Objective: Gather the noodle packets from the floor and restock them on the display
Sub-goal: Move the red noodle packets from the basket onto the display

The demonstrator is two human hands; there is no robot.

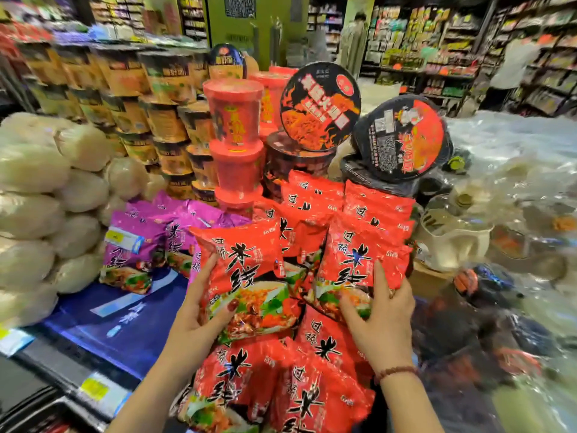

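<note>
Several red noodle packets with black characters fill the middle of the display. My left hand (199, 310) grips one red packet (249, 276) by its left edge, thumb on its front. My right hand (379, 317) lies with spread fingers on a second red packet (359, 260) just to the right, pressing its lower part. More red packets (315, 398) lie heaped below my wrists, and others stand stacked behind (374, 207). The blue display shelf (125, 323) shows bare at the left.
Purple noodle packets (137, 245) sit left of the red ones. White bagged noodles (40, 207) are piled at far left. Stacked cup noodles (235, 145) and black bowl noodles (402, 135) rise behind. Plastic-wrapped goods (515, 189) crowd the right. A person (515, 67) stands by the far shelves.
</note>
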